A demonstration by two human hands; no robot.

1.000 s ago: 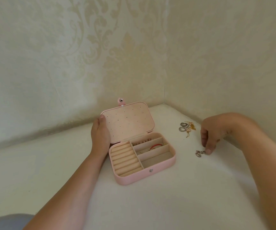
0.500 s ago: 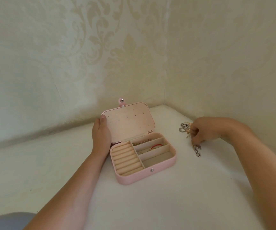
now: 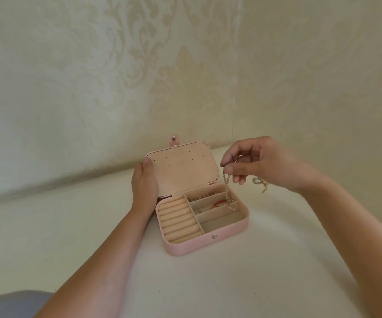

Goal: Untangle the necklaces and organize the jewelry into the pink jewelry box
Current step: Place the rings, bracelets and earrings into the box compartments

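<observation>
Damask wallpaper (image 3: pixel 139 65) meets a white surface (image 3: pixel 231 283); perhaps grey clothing (image 3: pixel 8 304).

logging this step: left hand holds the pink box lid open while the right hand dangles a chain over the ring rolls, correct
Not quite. In the head view the right hand dangles the chain over the divided compartments on the right side of the box, not the ring rolls on its left. The left hand does hold the lid open.

Cream damask wallpaper (image 3: pixel 139 65) lines the corner behind a white surface (image 3: pixel 231 283).
</observation>
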